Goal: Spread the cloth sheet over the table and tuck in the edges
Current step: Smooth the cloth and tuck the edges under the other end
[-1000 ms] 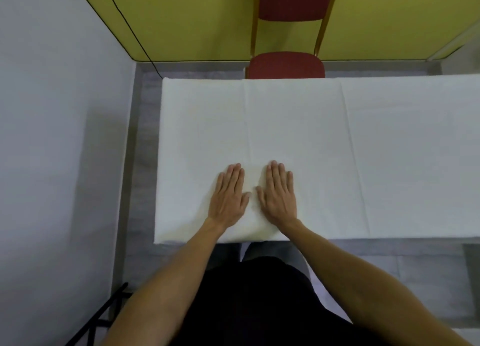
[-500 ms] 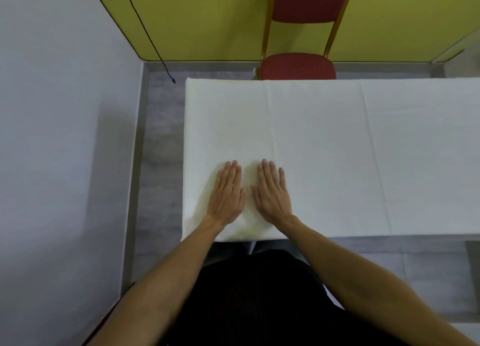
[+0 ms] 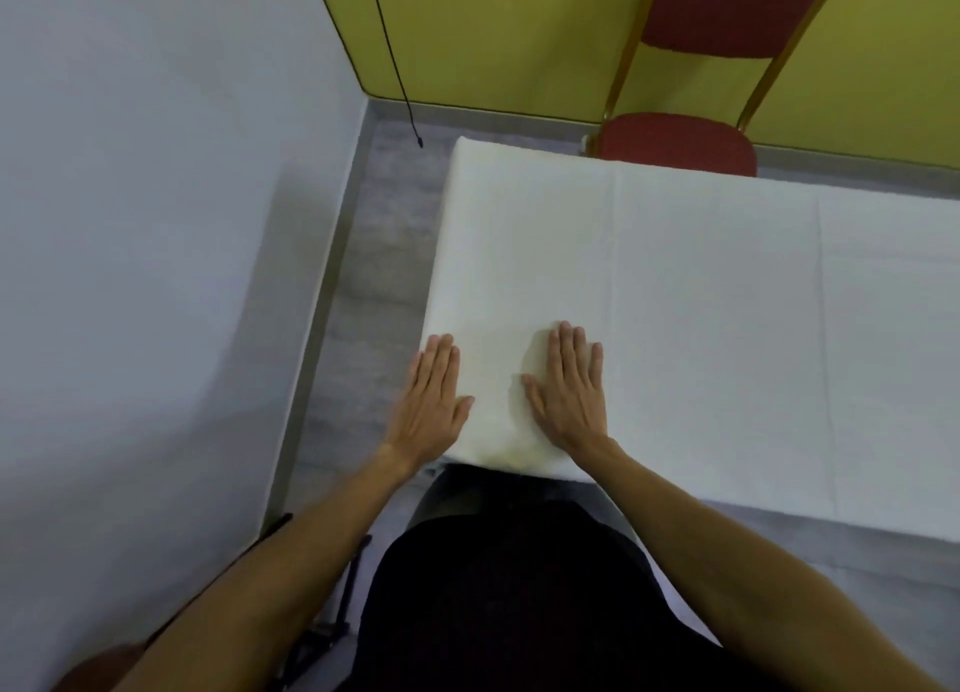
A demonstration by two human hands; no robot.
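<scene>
A white cloth sheet (image 3: 701,302) lies flat over the table, with two faint fold creases running front to back. My left hand (image 3: 434,398) rests palm down at the sheet's near left corner, fingers straight and partly over the left edge. My right hand (image 3: 569,390) lies flat on the sheet a hand's width to the right, near the front edge. Neither hand holds anything. A small rumple and a yellowish shade show in the cloth between my hands at the front edge.
A grey-white wall (image 3: 156,224) stands close on the left, with a narrow strip of grey floor (image 3: 379,296) between it and the table. A red chair (image 3: 680,140) with gold legs stands behind the table against the yellow wall. A black cable (image 3: 395,62) hangs in the corner.
My hands have slid apart: the left one moved out to the table's left edge, the right stayed near the front. My view has shifted left and tilted.
</scene>
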